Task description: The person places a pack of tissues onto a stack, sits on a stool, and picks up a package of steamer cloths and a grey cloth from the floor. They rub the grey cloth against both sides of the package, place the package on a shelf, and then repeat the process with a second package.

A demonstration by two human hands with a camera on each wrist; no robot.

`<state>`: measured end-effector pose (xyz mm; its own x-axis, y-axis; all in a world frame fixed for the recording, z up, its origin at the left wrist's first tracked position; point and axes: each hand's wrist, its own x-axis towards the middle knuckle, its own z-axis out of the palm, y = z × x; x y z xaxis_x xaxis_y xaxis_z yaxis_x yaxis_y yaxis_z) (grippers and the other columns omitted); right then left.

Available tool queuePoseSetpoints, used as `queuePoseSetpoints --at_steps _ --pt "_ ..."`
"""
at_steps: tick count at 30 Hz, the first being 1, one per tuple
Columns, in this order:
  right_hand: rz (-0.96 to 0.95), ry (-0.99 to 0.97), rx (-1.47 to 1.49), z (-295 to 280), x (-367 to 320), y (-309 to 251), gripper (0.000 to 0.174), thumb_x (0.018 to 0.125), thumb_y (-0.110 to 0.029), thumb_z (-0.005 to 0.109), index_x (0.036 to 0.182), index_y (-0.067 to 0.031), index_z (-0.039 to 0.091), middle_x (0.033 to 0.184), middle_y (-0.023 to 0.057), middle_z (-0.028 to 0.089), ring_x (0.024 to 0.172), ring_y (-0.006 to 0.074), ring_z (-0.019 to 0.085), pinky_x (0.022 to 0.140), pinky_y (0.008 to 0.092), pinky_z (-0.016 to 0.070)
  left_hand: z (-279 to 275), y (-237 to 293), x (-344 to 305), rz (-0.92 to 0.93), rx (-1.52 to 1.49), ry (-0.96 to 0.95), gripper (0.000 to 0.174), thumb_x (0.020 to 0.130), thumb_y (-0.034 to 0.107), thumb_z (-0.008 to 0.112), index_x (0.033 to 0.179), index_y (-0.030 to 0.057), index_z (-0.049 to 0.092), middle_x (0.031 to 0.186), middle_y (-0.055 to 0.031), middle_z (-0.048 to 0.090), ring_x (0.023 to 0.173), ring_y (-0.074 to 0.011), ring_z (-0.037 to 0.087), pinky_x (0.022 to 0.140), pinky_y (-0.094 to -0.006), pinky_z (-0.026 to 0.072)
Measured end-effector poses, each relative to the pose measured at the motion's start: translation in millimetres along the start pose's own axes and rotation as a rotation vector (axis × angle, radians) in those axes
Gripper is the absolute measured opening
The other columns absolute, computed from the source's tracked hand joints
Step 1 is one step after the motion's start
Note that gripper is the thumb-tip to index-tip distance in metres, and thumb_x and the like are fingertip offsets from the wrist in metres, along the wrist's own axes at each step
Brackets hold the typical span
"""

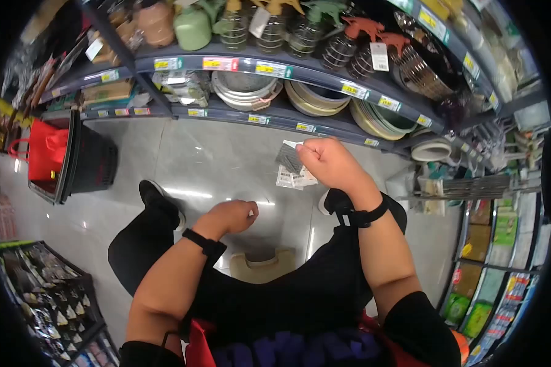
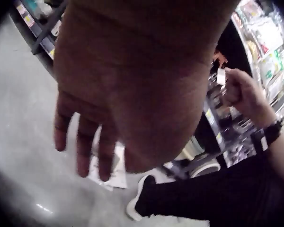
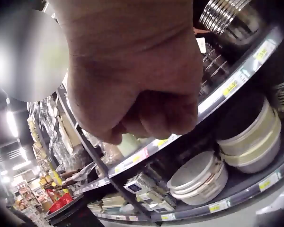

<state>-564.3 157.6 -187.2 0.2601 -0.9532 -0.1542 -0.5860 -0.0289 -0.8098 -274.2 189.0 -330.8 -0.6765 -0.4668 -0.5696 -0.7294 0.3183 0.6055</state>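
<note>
Person seated low in a shop aisle, legs apart, a beige stool (image 1: 263,269) just visible between the thighs; left hand (image 1: 231,216) hovers over the floor (image 1: 226,144) between the knees, its fingers (image 2: 86,146) loosely extended with gaps between them, nothing seen in their hold; right hand (image 1: 329,162) raised in front of the right knee, fingers (image 3: 154,116) curled in to the palm, nothing seen in the grip, though the inside of the fist is hidden.

A grey packet (image 1: 288,159) and white labelled packets (image 1: 297,178) lie together on the floor, overlapping, between the feet and the bottom shelf; in the head view the right fist covers part of their edge; the left wrist view puts that hand well apart from the white ones, up before the shelving; contents of the packets too small to tell.

Ahead, lower shelf: stacked basins (image 1: 245,92) in pale tones, three groups side by side; above them, spray bottles (image 1: 269,37) with coloured trigger heads, a white tag (image 1: 379,56) hanging on one; a green watering can (image 1: 193,29) left of the row; yellow price labels along both shelf edges.

To the left, a dark shopping basket (image 1: 93,162) stands on the floor, a red bag (image 1: 48,150) inside it; dark strap on each wrist.
</note>
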Motion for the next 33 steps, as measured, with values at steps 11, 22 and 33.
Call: queuePoseSetpoints --at_steps 11,22,33 --pt "0.262 0.467 0.223 -92 -35 48 0.034 0.098 -0.022 0.073 0.076 -0.0007 0.057 0.056 0.0054 0.05 0.052 0.0128 0.044 0.05 0.0354 0.0352 88 -41 256 -0.211 -0.438 0.189 0.05 0.096 0.025 0.072 0.14 0.0062 0.058 0.112 -0.0162 0.075 0.109 -0.0335 0.071 0.098 -0.0429 0.0554" --pt "0.325 0.524 0.252 -124 -60 79 0.018 0.098 -0.009 0.074 0.086 -0.0034 0.062 0.069 -0.0057 0.056 0.064 0.0022 0.047 0.059 0.0216 0.037 130 16 432 -0.891 -0.438 0.514 0.118 0.072 0.045 0.092 0.163 0.0149 0.024 0.154 -0.0273 0.042 0.137 -0.0474 0.053 0.117 -0.0511 0.0464" --pt "0.341 0.897 0.54 -117 -54 73 0.016 0.105 -0.011 0.066 0.094 0.0011 0.065 0.085 0.0045 0.063 0.071 0.0076 0.055 0.065 0.0227 0.0417 187 16 468 -0.892 -0.629 0.71 0.095 0.082 0.016 0.086 0.156 0.0089 0.026 0.148 -0.0315 0.044 0.127 -0.0505 0.06 0.11 -0.0514 0.0518"
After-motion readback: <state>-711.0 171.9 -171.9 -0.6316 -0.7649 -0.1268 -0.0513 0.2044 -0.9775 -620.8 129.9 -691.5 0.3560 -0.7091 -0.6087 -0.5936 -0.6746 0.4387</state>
